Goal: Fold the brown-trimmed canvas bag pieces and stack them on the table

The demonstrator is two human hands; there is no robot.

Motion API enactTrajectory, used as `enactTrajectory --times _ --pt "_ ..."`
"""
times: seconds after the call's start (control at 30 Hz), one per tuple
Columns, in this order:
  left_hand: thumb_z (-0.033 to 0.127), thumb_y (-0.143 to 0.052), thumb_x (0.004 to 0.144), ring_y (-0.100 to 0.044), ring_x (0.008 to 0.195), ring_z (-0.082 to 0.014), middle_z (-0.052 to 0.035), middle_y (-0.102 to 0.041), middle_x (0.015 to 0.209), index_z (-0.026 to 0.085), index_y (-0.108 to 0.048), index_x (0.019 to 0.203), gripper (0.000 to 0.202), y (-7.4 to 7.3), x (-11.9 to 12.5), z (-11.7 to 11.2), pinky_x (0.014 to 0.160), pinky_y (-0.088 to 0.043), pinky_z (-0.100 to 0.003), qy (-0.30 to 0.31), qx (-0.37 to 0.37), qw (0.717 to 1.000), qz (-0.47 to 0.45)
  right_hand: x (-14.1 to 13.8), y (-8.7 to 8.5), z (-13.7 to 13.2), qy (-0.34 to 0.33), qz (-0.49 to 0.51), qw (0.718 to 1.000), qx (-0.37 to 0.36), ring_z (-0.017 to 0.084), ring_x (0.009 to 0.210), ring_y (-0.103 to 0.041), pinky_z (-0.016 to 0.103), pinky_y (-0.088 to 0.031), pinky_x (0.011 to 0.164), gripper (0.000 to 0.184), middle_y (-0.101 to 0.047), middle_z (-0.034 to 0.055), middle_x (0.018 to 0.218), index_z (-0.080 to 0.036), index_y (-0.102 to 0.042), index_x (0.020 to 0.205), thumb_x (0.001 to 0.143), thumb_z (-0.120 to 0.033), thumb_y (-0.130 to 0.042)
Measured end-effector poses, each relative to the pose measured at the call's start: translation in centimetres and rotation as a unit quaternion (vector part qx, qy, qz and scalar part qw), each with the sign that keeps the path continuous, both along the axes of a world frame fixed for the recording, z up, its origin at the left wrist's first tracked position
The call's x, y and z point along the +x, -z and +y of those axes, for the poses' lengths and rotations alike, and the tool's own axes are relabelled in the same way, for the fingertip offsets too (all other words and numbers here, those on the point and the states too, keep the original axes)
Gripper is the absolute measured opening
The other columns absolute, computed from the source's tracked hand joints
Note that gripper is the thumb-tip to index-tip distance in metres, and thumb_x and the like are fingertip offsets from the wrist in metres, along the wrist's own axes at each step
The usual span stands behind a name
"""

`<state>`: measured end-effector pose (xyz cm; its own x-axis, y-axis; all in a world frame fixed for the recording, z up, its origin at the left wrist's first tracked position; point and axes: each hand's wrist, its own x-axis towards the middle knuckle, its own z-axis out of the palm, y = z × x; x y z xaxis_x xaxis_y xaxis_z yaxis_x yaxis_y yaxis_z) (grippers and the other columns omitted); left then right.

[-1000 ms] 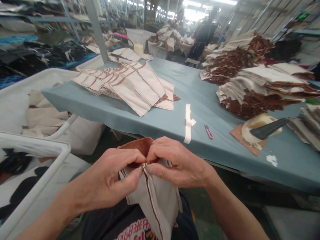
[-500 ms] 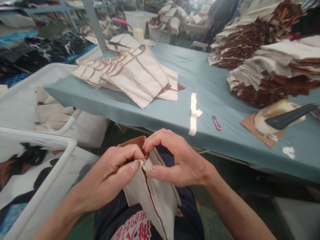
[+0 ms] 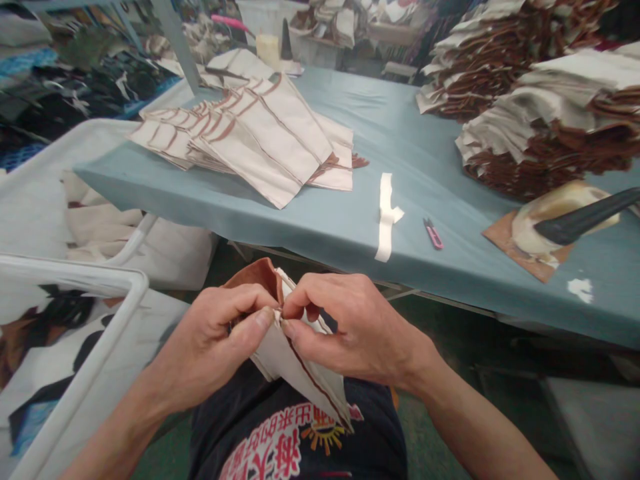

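Blue-covered worktable [image 3: 400, 150] spans twelve o'clock; left hand [image 3: 220, 340] and right hand [image 3: 345, 323], equally near, pinch a cream, brown-seamed fabric piece [image 3: 295, 375] between closed fingers, its seam running toward five o'clock.

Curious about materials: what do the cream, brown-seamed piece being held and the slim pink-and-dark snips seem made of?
Cream, brown-seamed piece: matte, perhaps canvas or leather, bending softly without shine. Slim pink-and-dark snips: evenly coloured pink suggests plastic; the narrow dark end, probably metal.
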<state>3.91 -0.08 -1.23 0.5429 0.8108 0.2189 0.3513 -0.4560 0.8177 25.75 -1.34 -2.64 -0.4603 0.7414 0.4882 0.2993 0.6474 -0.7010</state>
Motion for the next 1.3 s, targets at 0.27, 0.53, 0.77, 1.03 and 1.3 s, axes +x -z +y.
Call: enactTrajectory --times 0.27,0.53,0.77,1.03,1.3 --pt "0.021 -0.050 0.102 -0.054 0.052 -0.0085 0.0065 -0.059 0.059 0.020 -0.061 0.067 0.036 0.8 0.0 0.0 0.050 -0.042 -0.017 -0.009 0.017 1.000 -0.004 -0.6 -0.6 -0.6 0.059 -0.039 0.996 -0.052 0.011 0.066 -0.057 0.025 -0.041 0.066 0.015 -0.068 -0.0014 0.074 -0.016 -0.068 0.081 0.092 -0.009 -0.062" --pt "0.016 -0.056 0.093 -0.057 0.050 -0.0075 0.0076 -0.064 0.059 0.020 -0.067 0.070 0.025 1.2 -0.7 -0.1 0.052 -0.045 -0.014 0.018 0.017 1.000 -0.015 -0.6 -1.3 -0.3 -0.018 0.015 0.966 -0.256 0.010 0.067 -0.057 0.021 -0.043 0.063 0.016 -0.066 -0.0033 0.074 -0.019 -0.064 0.079 0.094 -0.016 -0.062" --pt "0.014 -0.053 0.090 -0.053 0.048 -0.0073 0.0068 -0.059 0.055 0.019 -0.062 0.066 0.026 0.8 -0.8 0.2 0.049 -0.041 -0.015 0.017 0.055 0.997 0.044 -1.0 -0.4 -0.6 0.010 -0.047 0.994 -0.094 0.012 0.070 -0.058 0.027 -0.042 0.069 0.019 -0.068 -0.0012 0.076 -0.019 -0.064 0.080 0.097 -0.013 -0.060" --pt "0.015 -0.053 0.092 -0.055 0.047 -0.0076 0.0048 -0.063 0.056 0.017 -0.070 0.069 0.029 1.6 -1.2 0.2 0.049 -0.039 -0.016 0.023 0.060 0.997 0.044 -1.8 -0.4 -0.2 0.023 -0.022 0.972 -0.235 0.011 0.065 -0.053 0.025 -0.040 0.062 0.012 -0.064 -0.0039 0.071 -0.020 -0.059 0.076 0.087 -0.014 -0.059" --pt "0.019 -0.054 0.093 -0.054 0.045 -0.0101 0.0034 -0.065 0.054 0.018 -0.072 0.069 0.030 2.3 -1.3 0.1 0.045 -0.038 -0.017 0.004 -0.035 0.999 -0.026 -2.2 1.3 0.3 -0.042 0.089 0.922 -0.374 0.011 0.065 -0.052 0.023 -0.044 0.060 0.006 -0.060 -0.0046 0.072 -0.020 -0.059 0.079 0.084 -0.019 -0.061"
